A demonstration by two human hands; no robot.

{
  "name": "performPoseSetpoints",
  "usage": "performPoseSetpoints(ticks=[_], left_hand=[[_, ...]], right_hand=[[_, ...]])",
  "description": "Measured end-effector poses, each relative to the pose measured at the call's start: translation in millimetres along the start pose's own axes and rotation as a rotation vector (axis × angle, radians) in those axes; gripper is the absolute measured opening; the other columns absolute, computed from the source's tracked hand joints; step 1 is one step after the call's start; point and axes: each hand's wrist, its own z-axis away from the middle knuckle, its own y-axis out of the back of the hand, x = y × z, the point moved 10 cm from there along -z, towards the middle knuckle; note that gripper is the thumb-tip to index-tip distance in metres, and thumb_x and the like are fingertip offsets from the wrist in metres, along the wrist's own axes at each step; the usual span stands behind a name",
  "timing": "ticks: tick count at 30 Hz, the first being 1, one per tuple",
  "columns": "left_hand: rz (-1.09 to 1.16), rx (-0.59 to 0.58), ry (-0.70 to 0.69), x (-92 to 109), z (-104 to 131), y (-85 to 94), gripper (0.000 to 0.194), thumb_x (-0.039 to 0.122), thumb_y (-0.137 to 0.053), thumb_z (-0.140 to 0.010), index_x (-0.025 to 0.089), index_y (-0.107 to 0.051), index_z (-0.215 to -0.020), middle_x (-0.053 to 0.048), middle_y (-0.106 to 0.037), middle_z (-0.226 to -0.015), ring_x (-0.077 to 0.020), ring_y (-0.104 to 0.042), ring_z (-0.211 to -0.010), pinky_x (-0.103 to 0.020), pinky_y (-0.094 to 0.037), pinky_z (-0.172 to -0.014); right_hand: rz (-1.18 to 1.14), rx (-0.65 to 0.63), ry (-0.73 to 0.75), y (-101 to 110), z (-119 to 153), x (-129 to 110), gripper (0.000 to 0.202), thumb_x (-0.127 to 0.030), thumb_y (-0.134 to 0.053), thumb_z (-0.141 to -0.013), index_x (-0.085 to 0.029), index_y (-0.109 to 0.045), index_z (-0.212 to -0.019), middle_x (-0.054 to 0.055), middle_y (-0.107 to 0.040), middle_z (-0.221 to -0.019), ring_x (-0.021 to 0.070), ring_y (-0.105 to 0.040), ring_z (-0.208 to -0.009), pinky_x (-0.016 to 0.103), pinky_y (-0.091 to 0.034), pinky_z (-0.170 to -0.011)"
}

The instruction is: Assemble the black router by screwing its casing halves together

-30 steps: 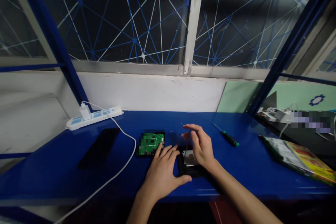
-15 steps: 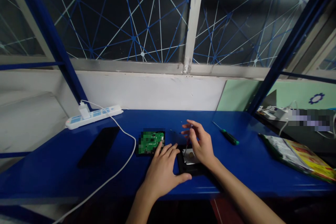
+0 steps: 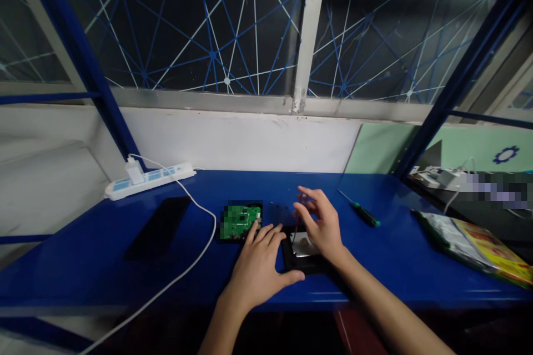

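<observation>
Black case (image 3: pixel 303 266) was noted on the table (image 3: pixel 387 258), left hand (image 3: pixel 260 269) spread at its edge; thin tool (image 3: pixel 296 228) was pinched in right hand (image 3: pixel 322 224). Thumb (image 3: pixel 305 215) had just been shifted; turning was suggested.

On the table (image 3: pixel 391 249) there lie, from left to right, 1 slab (image 3: pixel 158 228), 1 circuit board (image 3: pixel 241 222), 1 case (image 3: pixel 306 265), 1 screwdriver (image 3: pixel 363 213) and 1 packet (image 3: pixel 478 247). Behind the slab is the power strip (image 3: pixel 154 181); between slab and circuit board passes 1 cable (image 3: pixel 215 224).
</observation>
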Motion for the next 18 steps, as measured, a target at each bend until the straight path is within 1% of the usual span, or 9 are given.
performPoseSetpoints(ticks=[3, 6, 8, 10, 13, 15, 18], left_hand=[[0.0, 0.003, -0.002, -1, 0, -1.1, 0.071, 0.069, -0.073, -0.077, 0.02, -0.062, -0.128, -0.011, -0.056, -0.147, -0.0341, -0.046, -0.139, -0.058, -0.02, -0.124], [0.0, 0.017, -0.014, 0, 0, -0.6, 0.071, 0.07, -0.072, -0.078, 0.021, -0.061, -0.128, -0.011, -0.056, -0.147, -0.0339, -0.047, -0.138, -0.058, -0.02, -0.123], [-0.003, 0.025, -0.02, 1, 0, 0.4, 0.07, 0.07, -0.071, -0.078, 0.021, -0.062, -0.127, -0.011, -0.056, -0.147, -0.034, -0.048, -0.138, -0.058, -0.02, -0.123], [-0.005, 0.019, -0.019, 1, 0, 0.6, 0.069, 0.069, -0.072, -0.078, 0.021, -0.062, -0.126, -0.011, -0.056, -0.147, -0.0342, -0.048, -0.138, -0.058, -0.021, -0.123], [-0.005, 0.006, -0.011, 1, 0, -0.1, 0.07, 0.068, -0.074, -0.077, 0.02, -0.062, -0.127, -0.011, -0.055, -0.147, -0.0344, -0.047, -0.139, -0.058, -0.021, -0.123], [-0.004, 0.006, -0.009, 1, 0, -0.3, 0.071, 0.068, -0.075, -0.076, 0.02, -0.062, -0.127, -0.011, -0.055, -0.148, -0.0344, -0.046, -0.139, -0.058, -0.022, -0.123], [0.005, 0.012, -0.009, 0, 1, 0.3, 0.071, 0.069, -0.074, -0.077, 0.02, -0.062, -0.127, -0.011, -0.056, -0.147, -0.034, -0.047, -0.139, -0.057, -0.021, -0.123]], right_hand=[[-0.098, -0.052, -0.098, -6, 4, 10, 0.031, -0.03, -0.044, -0.103, -0.027, -0.053, -0.133, 0.007, -0.068, -0.11, 0.0139, -0.072, -0.069, 0.027, -0.06, -0.06], [-0.112, -0.059, -0.077, -6, 5, 7, 0.028, -0.029, -0.038, -0.105, -0.025, -0.055, -0.126, 0.008, -0.068, -0.111, 0.0141, -0.072, -0.073, 0.028, -0.06, -0.062], [-0.087, -0.043, -0.032, -4, 3, 2, 0.023, -0.03, -0.043, -0.103, -0.024, -0.058, -0.12, 0.007, -0.065, -0.109, 0.0139, -0.07, -0.073, 0.028, -0.059, -0.061], [-0.021, -0.02, 0.02, 0, 0, -4, 0.02, -0.031, -0.052, -0.1, -0.024, -0.062, -0.116, 0.006, -0.06, -0.103, 0.0138, -0.066, -0.071, 0.028, -0.058, -0.061], [0.083, 0.009, 0.077, 3, -2, -10, 0.023, -0.03, -0.061, -0.096, -0.026, -0.065, -0.118, 0.003, -0.055, -0.093, 0.0137, -0.061, -0.068, 0.032, -0.058, -0.065], [0.084, 0.009, 0.07, 2, -2, -8, 0.028, -0.029, -0.06, -0.097, -0.028, -0.063, -0.125, 0.003, -0.054, -0.092, 0.0128, -0.06, -0.065, 0.032, -0.059, -0.066], [-0.023, -0.021, -0.006, -1, 1, -1, 0.034, -0.027, -0.05, -0.101, -0.029, -0.056, -0.134, 0.005, -0.059, -0.102, 0.0119, -0.066, -0.065, 0.029, -0.059, -0.06]])
